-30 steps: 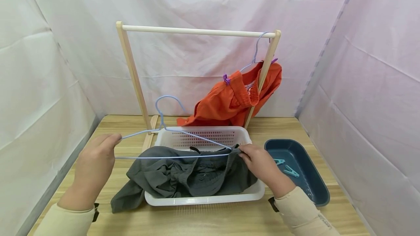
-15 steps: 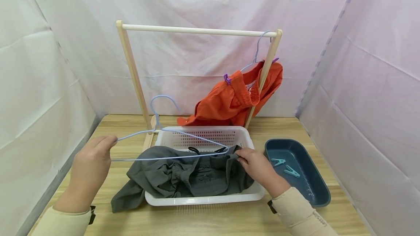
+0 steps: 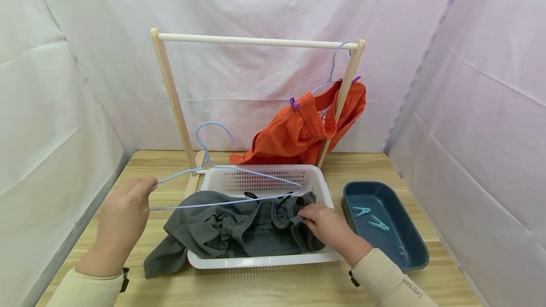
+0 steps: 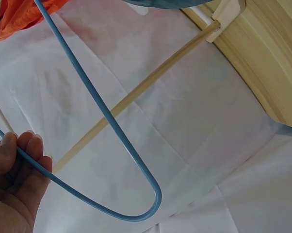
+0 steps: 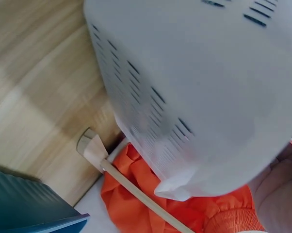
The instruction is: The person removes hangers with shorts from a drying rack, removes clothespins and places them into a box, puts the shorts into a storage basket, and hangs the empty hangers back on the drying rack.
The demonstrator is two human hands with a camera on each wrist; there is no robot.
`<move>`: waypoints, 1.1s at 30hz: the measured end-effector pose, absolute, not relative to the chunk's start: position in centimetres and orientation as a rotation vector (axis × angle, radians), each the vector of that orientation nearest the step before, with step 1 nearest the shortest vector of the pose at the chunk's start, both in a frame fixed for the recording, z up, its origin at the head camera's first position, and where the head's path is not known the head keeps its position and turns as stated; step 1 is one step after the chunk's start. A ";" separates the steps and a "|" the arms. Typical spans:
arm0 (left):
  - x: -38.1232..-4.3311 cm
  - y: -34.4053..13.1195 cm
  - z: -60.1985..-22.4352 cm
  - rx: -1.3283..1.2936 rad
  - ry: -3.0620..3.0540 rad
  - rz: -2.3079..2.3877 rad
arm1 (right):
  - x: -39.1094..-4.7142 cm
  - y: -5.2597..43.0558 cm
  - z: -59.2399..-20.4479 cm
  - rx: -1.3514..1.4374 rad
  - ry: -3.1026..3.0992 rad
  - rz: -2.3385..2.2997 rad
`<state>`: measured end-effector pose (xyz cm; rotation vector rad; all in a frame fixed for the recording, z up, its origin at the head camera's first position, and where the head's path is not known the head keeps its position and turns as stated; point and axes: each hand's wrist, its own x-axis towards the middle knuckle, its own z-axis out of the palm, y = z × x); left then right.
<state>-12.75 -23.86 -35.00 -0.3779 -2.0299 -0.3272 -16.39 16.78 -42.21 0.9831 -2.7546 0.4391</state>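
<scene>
A pair of dark grey pants (image 3: 264,240) with a gathered waistband lies bunched in the white basket (image 3: 239,263), one leg over its left side. My right hand (image 3: 328,229) pinches the waistband near its right end. Only part of that hand (image 5: 282,194) shows at the edge of the right wrist view. Over the pants, my left hand (image 3: 125,217) holds a blue wire hanger (image 3: 206,155) by its left end, hook up. In the left wrist view, thumb and fingers (image 4: 32,145) grip the hanger's upper arm. The hanger's right end overlaps the waistband just above my right fingers.
Behind the basket stands a wooden rack with a white rail (image 3: 256,40). Orange pants (image 3: 294,129) hang at its right end, held on another hanger by purple clips (image 3: 294,103). A dark blue tray (image 3: 409,231) with two teal clothespins (image 3: 378,223) sits on the right.
My right hand has moved down and slightly left with the waistband, away from the hanger's right end. The left hand keeps its hold, and the hanger has shifted and tilted slightly.
</scene>
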 end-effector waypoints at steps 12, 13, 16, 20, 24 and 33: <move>-12.5 -23.5 -34.8 -0.354 -2.053 -0.337 | -16.0 16.7 -43.1 1.157 -2.790 0.358; -12.5 -23.5 -34.7 -0.350 -2.055 -0.337 | -16.0 16.7 -43.2 1.167 -2.790 0.350; -12.6 -23.6 -34.7 -0.340 -2.053 -0.336 | -16.1 16.8 -43.5 1.189 -2.785 0.331; -12.7 -23.7 -34.7 -0.324 -2.040 -0.333 | -16.0 17.0 -43.7 1.192 -2.802 0.327; -12.7 -23.9 -34.6 -0.302 -2.043 -0.351 | -15.9 17.0 -43.5 1.174 -2.815 0.347; -12.6 -24.3 -33.9 -0.262 -2.070 -0.368 | -15.2 17.3 -42.9 1.087 -2.789 0.338</move>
